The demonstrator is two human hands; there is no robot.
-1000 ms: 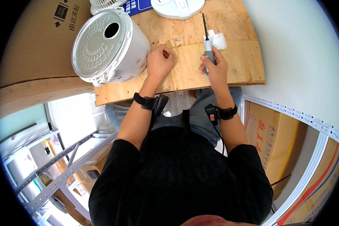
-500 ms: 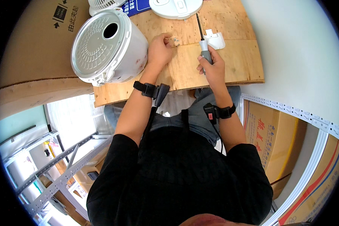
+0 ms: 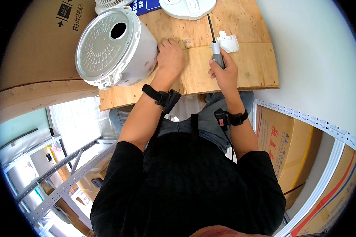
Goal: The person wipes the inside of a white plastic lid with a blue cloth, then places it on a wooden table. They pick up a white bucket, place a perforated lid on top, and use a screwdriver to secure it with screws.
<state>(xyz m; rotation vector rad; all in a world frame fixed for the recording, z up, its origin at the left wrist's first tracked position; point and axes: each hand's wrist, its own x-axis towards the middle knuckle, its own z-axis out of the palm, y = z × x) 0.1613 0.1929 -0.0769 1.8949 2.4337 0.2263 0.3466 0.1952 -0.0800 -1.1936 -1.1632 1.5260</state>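
Note:
My right hand (image 3: 225, 74) grips a screwdriver (image 3: 217, 57) by its grey handle, the dark shaft pointing away from me. Beside the shaft lies a small white plastic part (image 3: 228, 43). To the left, my left hand (image 3: 171, 57) is against or close beside the white side of a rice cooker body (image 3: 144, 53). Its fingers are bent but look apart, with nothing visible in them; the tips are partly hidden. Some tiny pieces, perhaps screws, (image 3: 187, 42) lie on the wood to the right of that hand. The cooker's silvery inner cover (image 3: 103, 47) has a round dark hole.
A white lid-like part (image 3: 188, 8) sits at the far edge of the wooden tabletop (image 3: 253, 71). Behind the cooker are a white vented part (image 3: 108, 4) and a blue printed sheet (image 3: 147, 6). A large carton (image 3: 35, 51) stands left; a pale wall (image 3: 308, 51) borders the right.
My left hand has moved from the tiny pieces toward the cooker, uncovering them. My right hand holds the screwdriver almost unmoved. The whole view has shifted slightly.

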